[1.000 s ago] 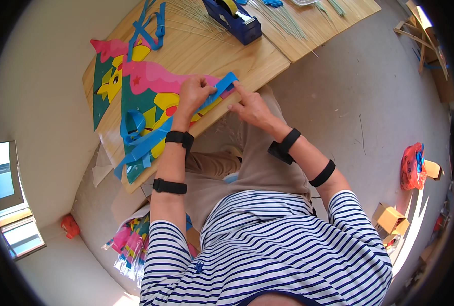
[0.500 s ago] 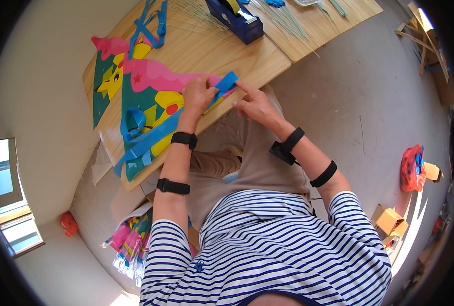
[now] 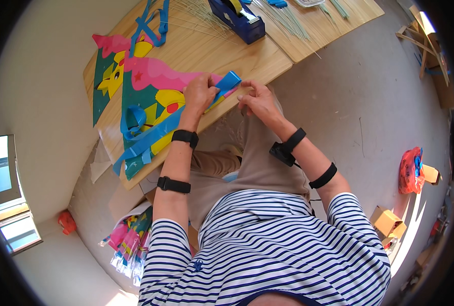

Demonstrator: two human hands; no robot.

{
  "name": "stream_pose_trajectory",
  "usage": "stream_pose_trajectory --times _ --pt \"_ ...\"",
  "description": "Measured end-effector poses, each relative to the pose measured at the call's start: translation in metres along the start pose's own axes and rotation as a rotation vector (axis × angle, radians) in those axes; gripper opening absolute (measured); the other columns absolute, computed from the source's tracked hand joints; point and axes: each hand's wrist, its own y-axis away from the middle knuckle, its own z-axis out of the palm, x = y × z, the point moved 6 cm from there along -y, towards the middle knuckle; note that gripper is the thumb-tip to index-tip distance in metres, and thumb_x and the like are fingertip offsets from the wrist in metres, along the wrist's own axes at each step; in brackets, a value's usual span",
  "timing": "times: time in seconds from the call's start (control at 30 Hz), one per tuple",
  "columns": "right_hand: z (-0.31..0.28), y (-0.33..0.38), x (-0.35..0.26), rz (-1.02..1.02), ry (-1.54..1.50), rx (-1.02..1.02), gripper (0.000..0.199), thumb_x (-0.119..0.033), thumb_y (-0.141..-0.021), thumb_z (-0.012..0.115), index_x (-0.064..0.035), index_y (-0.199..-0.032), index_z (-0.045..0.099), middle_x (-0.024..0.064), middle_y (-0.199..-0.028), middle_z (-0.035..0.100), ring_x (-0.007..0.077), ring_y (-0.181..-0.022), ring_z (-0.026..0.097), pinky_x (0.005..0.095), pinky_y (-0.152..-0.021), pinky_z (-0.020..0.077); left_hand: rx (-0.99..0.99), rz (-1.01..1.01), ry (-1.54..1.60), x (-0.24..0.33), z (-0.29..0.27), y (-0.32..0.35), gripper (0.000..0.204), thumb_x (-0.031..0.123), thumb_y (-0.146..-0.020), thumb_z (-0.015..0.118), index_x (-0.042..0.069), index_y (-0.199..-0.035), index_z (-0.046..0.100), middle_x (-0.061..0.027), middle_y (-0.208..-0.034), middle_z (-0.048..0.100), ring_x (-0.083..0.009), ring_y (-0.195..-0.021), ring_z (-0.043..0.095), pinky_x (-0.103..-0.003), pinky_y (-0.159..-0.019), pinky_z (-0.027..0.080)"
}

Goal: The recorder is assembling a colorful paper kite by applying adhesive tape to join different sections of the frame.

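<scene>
On the wooden table lies a triangular printed sheet (image 3: 160,71) in pink, green and yellow, perhaps a kite panel. Along its near edge runs a flat blue ribbon (image 3: 158,133), its end folded into a loop near the sheet's right tip. My left hand (image 3: 200,94) is closed on the ribbon and rests on the sheet. Just right of the loop, my right hand (image 3: 262,104) has thumb and index finger apart, with nothing visible between them. The ribbon under my left palm is hidden.
A second printed sheet (image 3: 107,76) lies farther left, with blue straps (image 3: 150,23) across it. A blue tape dispenser (image 3: 244,28) and thin pale sticks (image 3: 288,23) are at the back. More printed pieces (image 3: 132,234) hang below left; a red bag (image 3: 411,171) is on the floor.
My right fingers have drawn back from the ribbon end, and the index finger has bent. The ribbon end now stands up in a rounder loop. My left hand stays nearly in place.
</scene>
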Motion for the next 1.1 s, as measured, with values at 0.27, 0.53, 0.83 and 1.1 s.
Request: stream_pose_trajectory --times 0.27,0.53,0.83,1.1 --pt "0.044 0.025 -0.046 -0.79 1.159 0.142 0.076 -0.033 -0.08 0.084 0.0 -0.143 0.056 0.0221 -0.14 0.058 0.035 -0.135 0.052 0.0518 -0.115 0.0386 0.032 0.017 0.012 -0.004 -0.002 0.001 0.019 0.024 -0.077 0.076 0.01 -0.089 0.071 -0.0143 -0.085 0.074 -0.0377 -0.087 0.071 -0.052 -0.072 0.049" --pt "0.055 0.004 -0.012 -0.793 1.35 -0.092 0.105 -0.06 -0.081 0.075 0.0045 -0.156 0.041 0.0226 -0.166 0.035 0.0366 -0.158 0.026 0.0536 -0.13 0.0154 0.077 0.043 -0.032 -0.002 0.002 -0.002 0.016 0.022 -0.077 0.069 0.01 -0.088 0.071 -0.0142 -0.086 0.074 -0.0391 -0.088 0.071 -0.053 -0.072 0.05" --pt "0.06 0.007 -0.016 -0.77 1.373 -0.116 0.112 -0.061 -0.075 0.08 0.0058 -0.155 0.041 0.0231 -0.167 0.034 0.0372 -0.158 0.025 0.054 -0.13 0.0137 -0.23 0.067 0.262 -0.036 -0.032 0.015 0.045 0.039 -0.071 0.087 -0.001 -0.085 0.071 -0.0167 -0.077 0.068 -0.0273 -0.075 0.067 -0.041 -0.064 0.049" --pt "0.061 0.01 -0.021 -0.801 1.386 -0.104 0.112 -0.057 -0.073 0.083 0.0058 -0.156 0.04 0.0233 -0.166 0.034 0.038 -0.158 0.025 0.0551 -0.13 0.0133 -0.492 0.063 0.151 -0.084 -0.075 0.055 0.03 0.024 -0.076 0.084 0.003 -0.074 0.062 -0.0003 -0.066 0.05 -0.0117 -0.065 0.046 -0.033 -0.06 0.038"
